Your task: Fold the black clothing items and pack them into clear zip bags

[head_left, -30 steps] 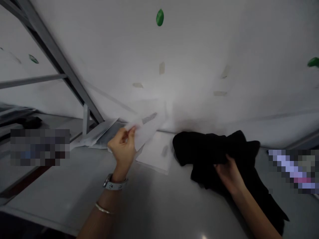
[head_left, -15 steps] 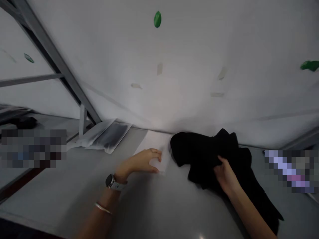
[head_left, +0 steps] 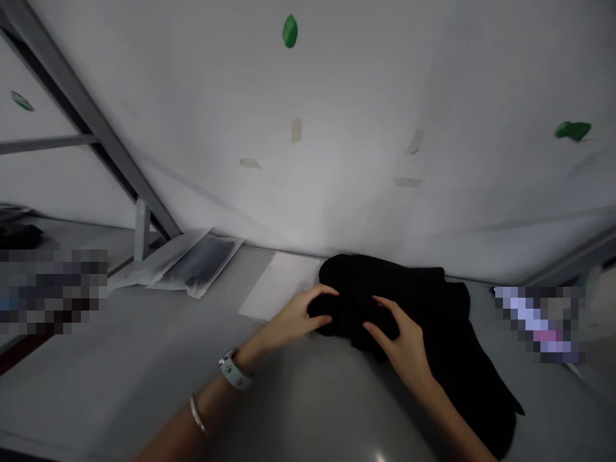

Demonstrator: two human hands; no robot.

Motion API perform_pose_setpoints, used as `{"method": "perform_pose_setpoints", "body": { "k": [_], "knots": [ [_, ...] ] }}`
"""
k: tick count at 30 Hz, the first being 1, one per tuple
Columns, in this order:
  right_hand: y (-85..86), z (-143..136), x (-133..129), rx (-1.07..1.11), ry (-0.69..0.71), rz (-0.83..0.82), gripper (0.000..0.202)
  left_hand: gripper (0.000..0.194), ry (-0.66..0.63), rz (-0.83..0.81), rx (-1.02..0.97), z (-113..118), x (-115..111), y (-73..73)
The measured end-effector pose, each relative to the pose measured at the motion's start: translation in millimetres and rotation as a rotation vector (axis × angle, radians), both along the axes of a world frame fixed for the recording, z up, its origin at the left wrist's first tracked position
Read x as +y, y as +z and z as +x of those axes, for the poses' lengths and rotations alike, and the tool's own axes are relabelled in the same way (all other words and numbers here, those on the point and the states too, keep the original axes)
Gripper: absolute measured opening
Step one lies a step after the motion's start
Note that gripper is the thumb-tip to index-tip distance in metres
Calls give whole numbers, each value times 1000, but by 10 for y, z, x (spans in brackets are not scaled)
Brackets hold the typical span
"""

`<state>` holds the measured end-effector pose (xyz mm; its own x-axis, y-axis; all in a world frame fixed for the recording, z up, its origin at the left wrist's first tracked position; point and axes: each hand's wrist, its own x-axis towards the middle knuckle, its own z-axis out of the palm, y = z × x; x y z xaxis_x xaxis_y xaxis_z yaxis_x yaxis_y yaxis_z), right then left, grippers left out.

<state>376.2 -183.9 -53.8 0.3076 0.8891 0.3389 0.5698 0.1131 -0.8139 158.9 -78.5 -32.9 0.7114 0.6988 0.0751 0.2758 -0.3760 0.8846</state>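
Note:
A dark heap of black cloth (head_left: pixel 433 327) lies bunched on the grey table, trailing towards the front right; its exact kind cannot be made out. My left hand (head_left: pixel 301 314), with a watch and a bangle on its wrist, has thumb and fingers around the cloth's left end. Facing it, my right hand (head_left: pixel 404 340) grips a fold near the middle, the cloth between thumb and fingers. Just left of the cloth a flat white sheet or bag (head_left: pixel 276 282) lies against the back wall, its near right corner partly behind my left hand.
Clear-fronted packages (head_left: pixel 206 263) with dark contents lie at the back left beside a grey metal frame (head_left: pixel 142 224). A white wall (head_left: pixel 356 212) with tape bits and green pieces closes off the back. Blurred-out items sit at both sides of the table (head_left: pixel 158 359).
My left hand has moved right, off the white sheet and onto the black cloth. My right hand has shifted left along the cloth. The whole view has turned slightly right.

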Motion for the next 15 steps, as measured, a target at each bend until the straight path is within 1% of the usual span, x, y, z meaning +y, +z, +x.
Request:
{"method": "perform_pose_setpoints", "body": {
  "k": [2, 4, 5, 8, 9, 10, 11, 13, 14, 15],
  "knots": [
    [11, 49, 17, 127, -55, -25, 32, 33, 10, 25, 34, -45, 58, 21],
    [14, 101, 34, 294, -127, -33, 30, 24, -19, 47, 45, -104, 110, 71],
    [12, 125, 42, 405, -160, -32, 31, 20, -72, 40, 48, -136, 128, 107],
    [6, 187, 66, 836, -226, -56, 38, 15, -319, -45, 83, -226, 153, 224],
    [6, 204, 73, 971, -240, -68, 41, 15, -381, -69, 100, -245, 155, 255],
    [7, 219, 79, 1078, -242, -80, 42, 15, -404, -78, 107, -255, 154, 275],
    [11, 231, 82, 1151, -227, -93, 43, 15, -377, -65, 99, -254, 149, 283],
    [24, 234, 77, 1215, -180, -131, 39, 17, -223, 17, 33, -215, 120, 263],
    [35, 222, 67, 1217, -175, -165, 37, 22, -134, 78, -15, -179, 93, 239],
    [49, 202, 53, 1204, -184, -212, 36, 34, -56, 143, -68, -135, 58, 210]
  ]
}}
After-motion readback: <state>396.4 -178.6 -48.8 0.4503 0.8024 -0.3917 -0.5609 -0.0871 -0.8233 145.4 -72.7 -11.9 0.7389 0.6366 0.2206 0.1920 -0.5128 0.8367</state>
